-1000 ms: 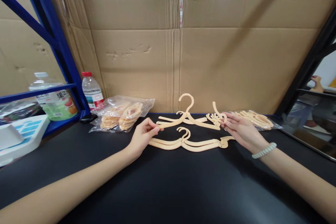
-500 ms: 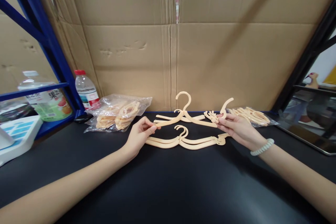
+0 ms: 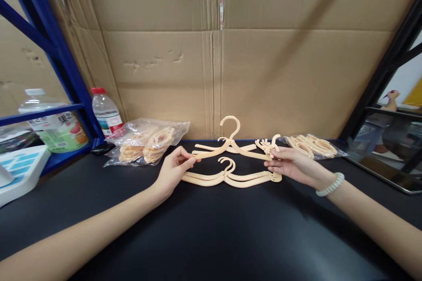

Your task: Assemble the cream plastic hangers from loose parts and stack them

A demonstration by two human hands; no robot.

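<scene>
Pinching the ends of one cream hanger (image 3: 231, 148), both hands hold it just above the black worktop (image 3: 211, 228): left hand (image 3: 173, 170) closed on its left arm tip, right hand (image 3: 290, 164) closed on its right tip. Stacked hangers (image 3: 231, 178) lie flat just in front. Bagged hangers (image 3: 148, 142) sit left; another bag (image 3: 313, 145) right, beside loose hooks (image 3: 268, 144).

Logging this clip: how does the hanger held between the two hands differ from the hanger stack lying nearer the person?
The held hanger is single, pinched at its ends by the left hand and right hand; the hanger stack holds several, lying untouched on the black table. The held hanger's hook stands taller. Both are beige plastic.
</scene>
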